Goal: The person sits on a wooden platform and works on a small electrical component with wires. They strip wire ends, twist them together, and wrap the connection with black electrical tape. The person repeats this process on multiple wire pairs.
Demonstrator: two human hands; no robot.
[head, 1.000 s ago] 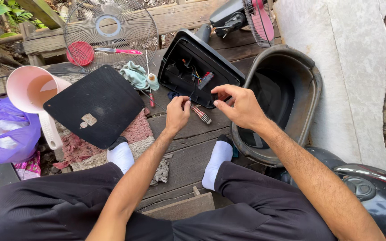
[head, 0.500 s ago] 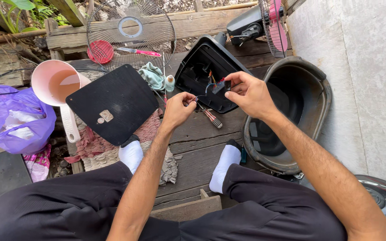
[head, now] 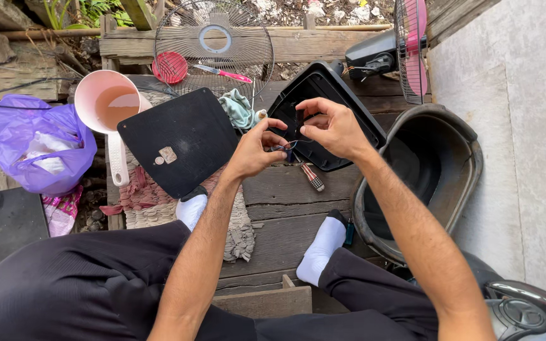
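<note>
A big grey plastic tub (head: 453, 136) sits on its side at the right of the wooden deck (head: 285, 208), and beside it lies an open black plastic housing (head: 342, 104) with its hollow side up. Left of that rests a flat black cover panel (head: 181, 139), overlapping a pink dipper (head: 105, 104) with murky water in it; a wire fan guard (head: 213, 44) leans behind. Over the housing, the left hand (head: 251, 151) and the right hand (head: 333, 129) meet, each with thumb and forefinger pressed together on a thin wire (head: 291, 145) that runs between them, the other fingers loosely curled. The wire hangs just above the near edge of the housing, with a small screwdriver (head: 309, 175) lying on the planks below. The step in hand looks like fine work on this wiring, perhaps twisting or parting its ends; any further handling calls for a steady, delicate pinch so the strand does not slip or snap.
</note>
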